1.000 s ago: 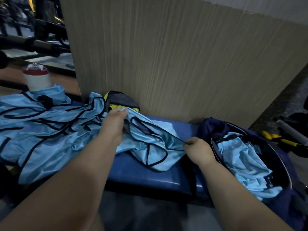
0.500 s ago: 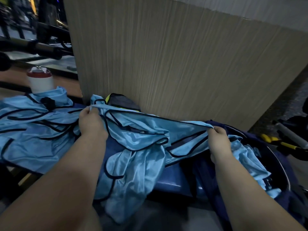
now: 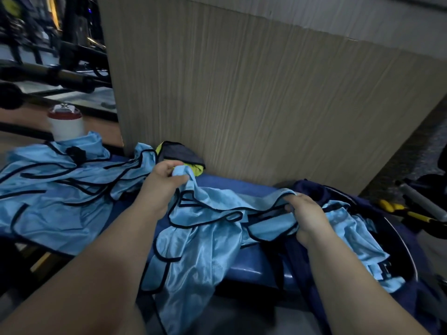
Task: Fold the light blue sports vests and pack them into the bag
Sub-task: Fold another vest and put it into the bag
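Holding one vest (image 3: 208, 238) stretched between left fingers (image 3: 169, 164), pinching a bunched corner, and right fingers (image 3: 296, 197), curled round the far edge; draping below the fingers over the front lip of the worktop (image 3: 254, 269). Judged best done thus: pulling the top edge taut and level first; shaking the twisted black trim flat; carrying left fingers across to right fingers so the halves meet edge to edge; keeping a firm pinch, since slippery-looking cloth may slide floorward. Just right of the right fingers, bag (image 3: 312, 187) lying open with more vests (image 3: 350, 228) inside; left of the left fingers, pile (image 3: 60, 201) not yet folded, on the same worktop.
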`<state>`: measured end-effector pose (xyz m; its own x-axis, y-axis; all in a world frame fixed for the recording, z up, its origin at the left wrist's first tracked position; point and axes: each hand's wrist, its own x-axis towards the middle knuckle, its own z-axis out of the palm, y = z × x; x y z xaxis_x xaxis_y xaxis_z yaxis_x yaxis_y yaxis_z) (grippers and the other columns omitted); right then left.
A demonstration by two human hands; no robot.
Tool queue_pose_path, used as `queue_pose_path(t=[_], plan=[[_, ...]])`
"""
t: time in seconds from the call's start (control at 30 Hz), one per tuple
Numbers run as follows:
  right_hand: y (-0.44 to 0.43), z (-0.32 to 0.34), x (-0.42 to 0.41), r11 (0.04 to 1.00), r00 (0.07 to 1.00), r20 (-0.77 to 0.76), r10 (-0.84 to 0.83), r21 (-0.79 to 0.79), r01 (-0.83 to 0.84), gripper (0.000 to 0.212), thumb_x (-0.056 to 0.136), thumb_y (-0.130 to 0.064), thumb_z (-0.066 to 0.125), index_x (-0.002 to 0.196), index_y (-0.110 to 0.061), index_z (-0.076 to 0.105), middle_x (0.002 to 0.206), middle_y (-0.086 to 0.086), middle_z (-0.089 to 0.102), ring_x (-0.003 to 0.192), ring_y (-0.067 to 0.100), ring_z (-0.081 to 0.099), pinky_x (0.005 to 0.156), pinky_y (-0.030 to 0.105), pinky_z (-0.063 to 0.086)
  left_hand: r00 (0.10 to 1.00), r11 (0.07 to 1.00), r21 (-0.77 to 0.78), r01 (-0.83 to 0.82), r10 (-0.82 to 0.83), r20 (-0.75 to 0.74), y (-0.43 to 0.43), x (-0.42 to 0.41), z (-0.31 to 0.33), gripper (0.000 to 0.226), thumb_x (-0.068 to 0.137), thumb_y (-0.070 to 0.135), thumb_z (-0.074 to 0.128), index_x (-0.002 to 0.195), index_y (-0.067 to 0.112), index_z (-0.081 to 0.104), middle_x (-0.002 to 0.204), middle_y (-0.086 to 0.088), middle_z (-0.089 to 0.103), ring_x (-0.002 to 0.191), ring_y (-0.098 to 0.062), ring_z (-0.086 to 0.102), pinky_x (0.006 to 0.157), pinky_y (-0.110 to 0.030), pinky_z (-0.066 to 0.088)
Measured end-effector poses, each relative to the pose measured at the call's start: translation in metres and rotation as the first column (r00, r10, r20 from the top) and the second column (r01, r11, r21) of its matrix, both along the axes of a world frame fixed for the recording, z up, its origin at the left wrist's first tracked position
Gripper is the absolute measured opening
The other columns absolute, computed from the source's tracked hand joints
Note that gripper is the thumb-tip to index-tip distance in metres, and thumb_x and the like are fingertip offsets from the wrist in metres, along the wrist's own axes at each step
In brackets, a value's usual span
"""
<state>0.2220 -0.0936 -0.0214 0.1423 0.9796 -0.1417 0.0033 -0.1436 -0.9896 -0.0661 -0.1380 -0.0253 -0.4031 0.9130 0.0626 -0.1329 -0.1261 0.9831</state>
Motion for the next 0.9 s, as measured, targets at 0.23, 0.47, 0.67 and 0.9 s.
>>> queue_pose_path(t=[0.23,0.47,0.67,0.9], plan=[[-0.024,0.034,-0.005,0.972,0.947,-0.226,0.231,0.098,-0.213,0.015,0.09,-0.005,0.062,0.104,-0.012,0.061,0.079,0.007,0.068,0.071,0.021,0.066,0.067,0.032,0.054,1.0,1.0,0.024,0.011,-0.011,-0.002,-0.023,0.009,0.013,0.03,0.087,0.01,0.07,0.113,0.018,0.057,0.099,-0.002,0.06,0.092,-0.016,0.061,0.082,-0.03,0.048],[-0.046,0.081,0.003,0.895,0.828,-0.363,0.427,0.299,-0.331,0.038,0.092,0.0,0.046,0.123,-0.02,0.054,0.092,0.003,0.072,0.079,0.016,0.068,0.073,0.034,0.053,0.988,0.988,0.129,0.09,-0.072,-0.135,-0.042,0.016,0.061,0.039,0.09,-0.007,0.058,0.111,0.026,0.057,0.122,-0.002,0.059,0.114,-0.019,0.057,0.1,-0.037,0.048],[-0.06,0.108,0.015,0.837,0.831,-0.29,0.474,0.443,-0.322,0.055,0.088,0.019,0.04,0.124,-0.018,0.058,0.094,0.002,0.071,0.087,0.016,0.067,0.073,0.027,0.058,0.917,0.973,0.229,-0.031,0.119,-0.382,-0.064,0.019,0.117,0.039,0.089,0.001,0.061,0.102,0.037,0.057,0.102,0.021,0.055,0.091,-0.015,0.059,0.088,-0.043,0.052],[-0.079,0.13,0.023,0.781,0.871,-0.114,0.478,0.508,-0.363,0.06,0.084,0.025,0.048,0.125,-0.017,0.059,0.094,0.001,0.066,0.085,0.013,0.062,0.077,0.023,0.055,0.881,0.976,0.217,0.002,0.1,-0.462,-0.084,0.025,0.156,0.061,0.081,-0.011,0.045,0.098,0.046,0.057,0.114,0.023,0.056,0.056,-0.017,0.045,0.049,-0.03,0.038]])
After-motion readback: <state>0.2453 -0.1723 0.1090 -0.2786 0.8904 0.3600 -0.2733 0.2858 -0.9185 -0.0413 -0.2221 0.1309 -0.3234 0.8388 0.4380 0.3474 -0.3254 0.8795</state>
